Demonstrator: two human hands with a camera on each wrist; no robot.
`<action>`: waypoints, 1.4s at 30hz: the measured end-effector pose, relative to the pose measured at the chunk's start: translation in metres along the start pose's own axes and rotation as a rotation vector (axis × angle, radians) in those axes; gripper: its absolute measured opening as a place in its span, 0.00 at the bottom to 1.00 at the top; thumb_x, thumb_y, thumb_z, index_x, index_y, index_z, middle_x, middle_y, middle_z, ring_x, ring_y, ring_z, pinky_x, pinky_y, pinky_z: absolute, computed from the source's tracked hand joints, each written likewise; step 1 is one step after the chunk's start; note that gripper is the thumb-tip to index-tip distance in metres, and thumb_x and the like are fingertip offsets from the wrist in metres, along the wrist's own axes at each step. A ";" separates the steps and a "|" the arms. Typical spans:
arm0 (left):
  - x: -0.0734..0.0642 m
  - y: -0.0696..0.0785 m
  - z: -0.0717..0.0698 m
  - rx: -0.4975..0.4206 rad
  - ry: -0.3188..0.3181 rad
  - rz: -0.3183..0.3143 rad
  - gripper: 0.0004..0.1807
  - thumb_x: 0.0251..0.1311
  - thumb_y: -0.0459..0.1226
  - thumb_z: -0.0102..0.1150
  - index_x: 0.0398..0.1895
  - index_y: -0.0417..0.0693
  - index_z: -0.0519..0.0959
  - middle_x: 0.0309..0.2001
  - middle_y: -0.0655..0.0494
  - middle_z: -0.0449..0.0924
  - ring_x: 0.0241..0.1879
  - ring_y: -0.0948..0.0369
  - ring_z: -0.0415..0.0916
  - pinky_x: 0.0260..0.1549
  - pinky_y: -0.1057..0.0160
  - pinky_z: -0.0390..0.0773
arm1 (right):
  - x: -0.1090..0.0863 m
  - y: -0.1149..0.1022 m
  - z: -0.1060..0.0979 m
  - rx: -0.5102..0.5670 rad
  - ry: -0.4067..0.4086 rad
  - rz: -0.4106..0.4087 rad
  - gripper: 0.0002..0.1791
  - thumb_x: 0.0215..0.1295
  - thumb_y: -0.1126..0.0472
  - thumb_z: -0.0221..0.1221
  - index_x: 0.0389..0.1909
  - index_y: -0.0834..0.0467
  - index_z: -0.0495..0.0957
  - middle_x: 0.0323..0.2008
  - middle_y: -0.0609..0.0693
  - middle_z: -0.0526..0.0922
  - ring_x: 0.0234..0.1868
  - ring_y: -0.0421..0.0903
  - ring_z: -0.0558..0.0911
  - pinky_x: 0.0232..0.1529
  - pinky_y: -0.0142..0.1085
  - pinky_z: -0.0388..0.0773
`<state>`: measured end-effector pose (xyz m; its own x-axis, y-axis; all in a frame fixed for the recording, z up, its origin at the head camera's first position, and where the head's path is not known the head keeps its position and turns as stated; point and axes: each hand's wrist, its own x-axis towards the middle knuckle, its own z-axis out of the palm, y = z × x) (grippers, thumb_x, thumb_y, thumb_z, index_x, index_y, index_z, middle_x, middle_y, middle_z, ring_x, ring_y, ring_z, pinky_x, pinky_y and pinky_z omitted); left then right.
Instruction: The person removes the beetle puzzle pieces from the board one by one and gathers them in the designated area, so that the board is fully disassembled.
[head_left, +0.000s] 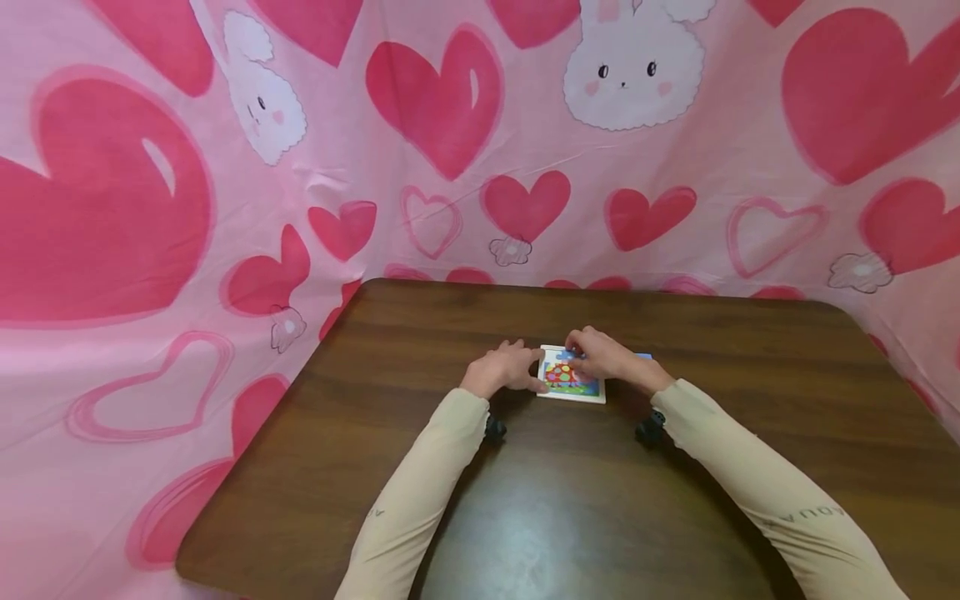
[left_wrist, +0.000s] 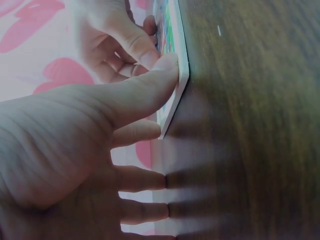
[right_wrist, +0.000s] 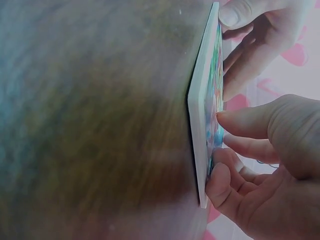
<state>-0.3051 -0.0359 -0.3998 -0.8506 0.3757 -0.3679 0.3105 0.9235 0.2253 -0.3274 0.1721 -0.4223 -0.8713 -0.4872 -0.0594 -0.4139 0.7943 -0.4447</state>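
A small jigsaw puzzle (head_left: 572, 385) in a white frame lies on the brown table, its picture red, green and blue. My left hand (head_left: 507, 367) is at its left side. In the left wrist view the thumb (left_wrist: 162, 65) rests on the frame's corner, while the other fingers extend to the edge and the tabletop. My right hand (head_left: 600, 354) is over the puzzle's upper right part. The right wrist view shows its thumb (right_wrist: 245, 122) and bent fingers touching the picture surface. Whether a loose piece is between those fingertips is hidden.
The wooden table (head_left: 360, 467) extends around the puzzle. Something blue (head_left: 643, 356) shows partly behind my right wrist. A pink cloth (head_left: 450, 233) with hearts and rabbits hangs at the back and left. Dark wrist devices (head_left: 651, 427) sit under both sleeves.
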 end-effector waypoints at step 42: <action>0.001 0.000 0.002 -0.002 -0.004 0.002 0.41 0.57 0.59 0.63 0.74 0.65 0.62 0.77 0.50 0.53 0.77 0.45 0.49 0.69 0.36 0.57 | 0.000 -0.008 -0.002 -0.061 0.021 0.032 0.17 0.61 0.58 0.67 0.47 0.60 0.75 0.45 0.56 0.79 0.43 0.51 0.78 0.51 0.51 0.77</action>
<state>-0.3050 -0.0357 -0.4016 -0.8483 0.3776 -0.3713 0.3109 0.9227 0.2279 -0.3250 0.1668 -0.4168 -0.8895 -0.4537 -0.0538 -0.4001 0.8305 -0.3876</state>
